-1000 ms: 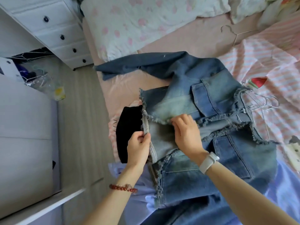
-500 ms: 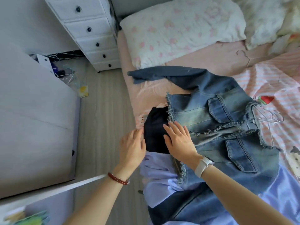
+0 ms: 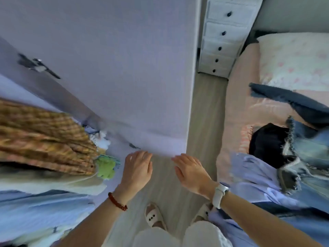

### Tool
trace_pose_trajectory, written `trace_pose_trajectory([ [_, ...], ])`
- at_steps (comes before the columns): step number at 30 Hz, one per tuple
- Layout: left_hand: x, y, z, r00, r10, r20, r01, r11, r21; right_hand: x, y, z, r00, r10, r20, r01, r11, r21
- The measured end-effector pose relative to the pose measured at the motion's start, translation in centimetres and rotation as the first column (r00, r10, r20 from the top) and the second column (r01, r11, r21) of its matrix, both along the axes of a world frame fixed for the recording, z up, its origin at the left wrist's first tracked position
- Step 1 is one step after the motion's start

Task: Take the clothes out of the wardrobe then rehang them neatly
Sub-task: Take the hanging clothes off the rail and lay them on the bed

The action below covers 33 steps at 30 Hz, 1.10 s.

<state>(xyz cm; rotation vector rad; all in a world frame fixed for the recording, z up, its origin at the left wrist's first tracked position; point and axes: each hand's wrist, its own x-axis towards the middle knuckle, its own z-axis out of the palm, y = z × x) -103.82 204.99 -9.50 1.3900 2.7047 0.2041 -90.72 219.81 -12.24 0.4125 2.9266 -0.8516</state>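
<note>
Wardrobe door (image 3: 110, 68) straight ahead, hanging clothes (image 3: 44, 143) to its left. Strip of floor (image 3: 204, 113) between door and bed (image 3: 236, 111) on the right. Chest of drawers (image 3: 224, 34) beyond the floor strip, beside a pillow (image 3: 293, 59). Denim jacket (image 3: 306, 143) lying on the bed. Left hand (image 3: 138, 169) and right hand (image 3: 191, 172) side by side just below the door's edge.

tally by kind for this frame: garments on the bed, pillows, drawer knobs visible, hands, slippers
Garments on the bed: 3, a denim jacket, a black garment, a pale blue garment
Pillows: 1
Drawer knobs: 5, top one
Hands: 2, left hand, right hand, both empty
Slippers: 2, left one
Total: 13
</note>
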Motion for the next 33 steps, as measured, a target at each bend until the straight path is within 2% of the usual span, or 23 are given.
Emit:
trace_pose_trajectory([
  [3,-5.9,-6.3,3.9,0.984,0.143,-0.11,-0.135,0.988,0.073,-7.2,-4.8,2.9,0.99,0.111,-0.086,-0.107,0.993,0.054],
  [6,-11.5,-11.8,8.8,0.921,0.298,-0.253,-0.252,0.947,0.197,-14.9,-9.2,6.1,0.965,0.194,-0.178,-0.18,0.979,0.092],
  [10,-17.0,-18.8,15.2,0.776,0.437,-0.454,-0.301,0.89,0.342,-23.9,-14.9,11.3,0.926,0.255,-0.28,-0.243,0.967,0.077],
  [13,-19.6,-23.8,18.8,0.624,0.518,-0.586,-0.296,0.85,0.436,-29.6,-19.3,15.6,0.885,0.304,-0.353,-0.312,0.949,0.037],
  [15,-21.4,-26.7,20.9,0.516,0.576,-0.634,-0.346,0.817,0.461,-33.2,-22.2,18.6,0.858,0.324,-0.398,-0.356,0.934,-0.006],
  [17,-22.9,-29.3,22.4,0.461,0.633,-0.622,-0.458,0.77,0.444,-36.2,-25.1,21.5,0.839,0.327,-0.435,-0.394,0.916,-0.071],
  [20,-23.7,-31.6,23.5,0.5,0.691,-0.523,-0.601,0.711,0.365,-39.7,-29.5,24.6,0.805,0.376,-0.458,-0.468,0.877,-0.103],
  [24,-23.5,-32.0,23.5,0.503,0.696,-0.513,-0.631,0.701,0.333,-42.6,-33.3,25.9,0.778,0.457,-0.431,-0.539,0.838,-0.083],
  [28,-24.1,-32.1,23.2,0.526,0.723,-0.447,-0.642,0.683,0.349,-43.8,-33.6,26.3,0.812,0.358,-0.461,-0.438,0.896,-0.075],
  [31,-24.3,-32.0,22.7,0.553,0.751,-0.361,-0.66,0.659,0.361,-44.8,-33.1,27.2,0.818,0.369,-0.441,-0.365,0.926,0.099],
  [33,-24.5,-31.9,22.3,0.551,0.764,-0.334,-0.662,0.645,0.383,-45.1,-32.8,28.2,0.814,0.329,-0.479,-0.292,0.944,0.154],
])
